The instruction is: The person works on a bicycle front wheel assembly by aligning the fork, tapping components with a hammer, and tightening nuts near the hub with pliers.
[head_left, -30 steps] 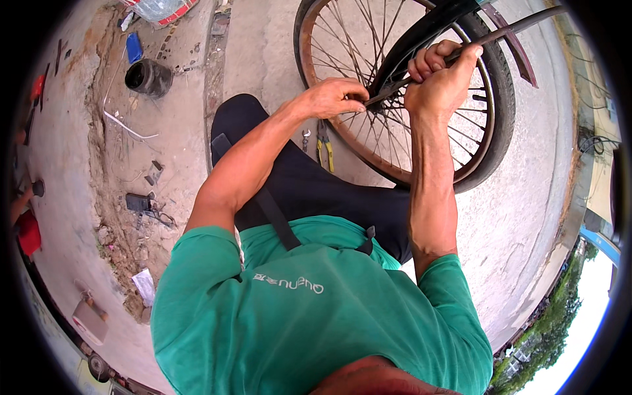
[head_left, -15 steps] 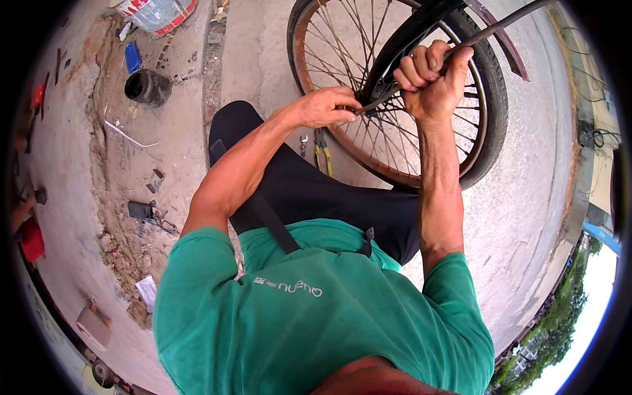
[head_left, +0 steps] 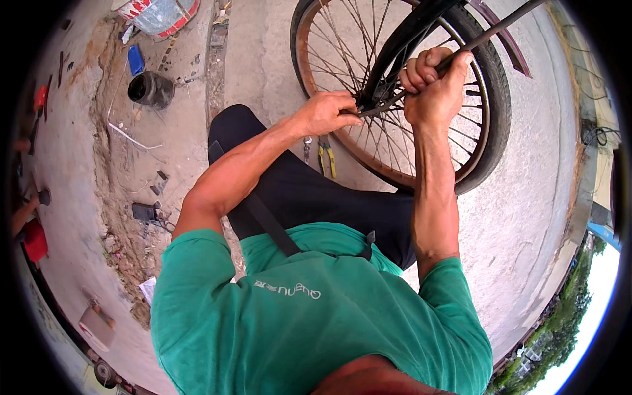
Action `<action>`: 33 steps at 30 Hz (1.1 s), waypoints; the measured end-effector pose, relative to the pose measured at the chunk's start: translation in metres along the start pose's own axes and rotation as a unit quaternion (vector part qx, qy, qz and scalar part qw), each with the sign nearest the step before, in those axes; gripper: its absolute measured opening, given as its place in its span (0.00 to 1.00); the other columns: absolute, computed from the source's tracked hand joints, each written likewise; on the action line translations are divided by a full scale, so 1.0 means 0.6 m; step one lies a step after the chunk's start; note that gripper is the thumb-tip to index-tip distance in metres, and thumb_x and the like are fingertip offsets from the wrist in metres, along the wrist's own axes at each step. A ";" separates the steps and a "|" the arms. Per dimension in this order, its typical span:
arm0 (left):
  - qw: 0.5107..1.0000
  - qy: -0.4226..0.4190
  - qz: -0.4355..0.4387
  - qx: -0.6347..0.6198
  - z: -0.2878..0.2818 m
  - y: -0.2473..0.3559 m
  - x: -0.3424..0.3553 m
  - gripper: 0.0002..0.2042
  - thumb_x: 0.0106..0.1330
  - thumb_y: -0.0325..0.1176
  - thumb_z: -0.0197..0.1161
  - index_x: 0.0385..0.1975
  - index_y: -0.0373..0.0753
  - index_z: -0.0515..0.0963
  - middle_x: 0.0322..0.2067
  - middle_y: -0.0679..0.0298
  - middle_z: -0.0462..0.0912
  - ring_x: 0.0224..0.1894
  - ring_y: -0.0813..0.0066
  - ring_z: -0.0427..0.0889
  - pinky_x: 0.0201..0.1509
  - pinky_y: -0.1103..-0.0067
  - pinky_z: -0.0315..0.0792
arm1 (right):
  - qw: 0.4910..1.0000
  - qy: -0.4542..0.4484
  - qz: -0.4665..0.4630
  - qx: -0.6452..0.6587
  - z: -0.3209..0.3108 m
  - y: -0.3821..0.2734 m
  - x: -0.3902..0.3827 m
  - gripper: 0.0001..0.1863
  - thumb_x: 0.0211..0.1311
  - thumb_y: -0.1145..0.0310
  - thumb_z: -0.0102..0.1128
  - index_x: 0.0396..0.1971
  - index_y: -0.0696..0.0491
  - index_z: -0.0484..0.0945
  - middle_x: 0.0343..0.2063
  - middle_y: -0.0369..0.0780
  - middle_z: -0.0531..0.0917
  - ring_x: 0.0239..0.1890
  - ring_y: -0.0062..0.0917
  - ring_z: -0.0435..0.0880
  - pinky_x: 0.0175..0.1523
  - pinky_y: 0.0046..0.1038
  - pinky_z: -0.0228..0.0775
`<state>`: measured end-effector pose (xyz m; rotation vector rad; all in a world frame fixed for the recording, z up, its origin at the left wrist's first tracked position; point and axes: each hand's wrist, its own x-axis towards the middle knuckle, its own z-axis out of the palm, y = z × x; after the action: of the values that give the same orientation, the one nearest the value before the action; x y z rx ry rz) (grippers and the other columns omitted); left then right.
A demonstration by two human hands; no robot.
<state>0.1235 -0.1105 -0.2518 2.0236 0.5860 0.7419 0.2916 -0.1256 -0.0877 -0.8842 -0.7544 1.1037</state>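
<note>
Across the wheel (head_left: 499, 125), a dark strip (head_left: 495, 29) slants lengthwise, up and rightward from the left hand (head_left: 327, 112), which appears to pinch its lower part, through the right hand (head_left: 436, 92), whose fingers wrap around it.

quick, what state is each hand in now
Left hand: closed on the lower part of the dark strip.
Right hand: closed around the same strip, higher up.

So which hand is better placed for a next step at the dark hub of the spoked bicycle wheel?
Left, I'd judge: the left hand is close beside the wheel hub, its fingers seemingly pinching the lower visible end of the long, slender dark strip. The right hand grips that strip farther up.
</note>
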 end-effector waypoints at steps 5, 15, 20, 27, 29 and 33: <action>0.989 -0.057 -0.135 -0.028 -0.029 -0.020 -0.009 0.19 0.56 0.37 0.74 0.44 0.34 0.81 0.36 0.56 0.83 0.35 0.64 0.82 0.41 0.72 0.75 | 0.998 0.032 -0.031 -0.047 -0.014 0.021 0.034 0.30 0.76 0.41 0.35 0.24 0.51 0.66 0.14 0.30 0.56 0.15 0.17 0.50 0.21 0.23 0.43; 0.989 0.002 -0.149 0.003 -0.001 -0.008 -0.003 0.14 0.58 0.37 0.71 0.39 0.34 0.82 0.30 0.54 0.83 0.34 0.58 0.83 0.38 0.66 0.74 | 1.000 -0.009 -0.004 -0.014 -0.021 0.018 0.023 0.33 0.74 0.36 0.36 0.25 0.52 0.65 0.14 0.32 0.57 0.14 0.17 0.50 0.21 0.23 0.43; 0.996 0.006 -0.085 0.035 0.020 -0.017 0.001 0.14 0.60 0.39 0.68 0.38 0.35 0.82 0.31 0.53 0.83 0.36 0.51 0.83 0.41 0.62 0.75 | 0.999 -0.015 -0.006 -0.041 -0.032 0.016 0.028 0.34 0.72 0.33 0.35 0.24 0.51 0.64 0.14 0.31 0.56 0.15 0.17 0.50 0.21 0.23 0.44; 0.970 -0.081 -0.226 0.021 0.006 -0.069 -0.005 0.14 0.63 0.38 0.67 0.40 0.34 0.82 0.35 0.50 0.85 0.40 0.53 0.84 0.44 0.66 0.76 | 0.999 -0.032 -0.011 -0.035 -0.042 0.020 0.032 0.33 0.73 0.34 0.35 0.24 0.52 0.65 0.13 0.32 0.56 0.14 0.17 0.49 0.20 0.23 0.42; 0.945 -0.089 -0.306 0.072 -0.002 -0.102 -0.019 0.16 0.62 0.40 0.67 0.42 0.33 0.82 0.39 0.50 0.86 0.43 0.55 0.85 0.47 0.67 0.77 | 0.999 -0.034 -0.015 -0.024 -0.045 0.024 0.035 0.33 0.73 0.34 0.35 0.25 0.52 0.66 0.13 0.31 0.56 0.14 0.17 0.49 0.20 0.23 0.42; 0.889 -0.145 -0.419 0.114 -0.003 -0.133 -0.059 0.20 0.61 0.45 0.68 0.43 0.34 0.82 0.39 0.52 0.87 0.41 0.58 0.85 0.47 0.66 0.76 | 0.999 -0.028 -0.023 -0.033 -0.039 0.031 0.047 0.34 0.72 0.33 0.36 0.25 0.52 0.66 0.13 0.31 0.55 0.15 0.17 0.50 0.21 0.22 0.44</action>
<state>0.0872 -0.0923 -0.3291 1.7703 1.2841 -0.1569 0.3119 -0.0999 -0.1123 -0.8907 -0.8587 1.0721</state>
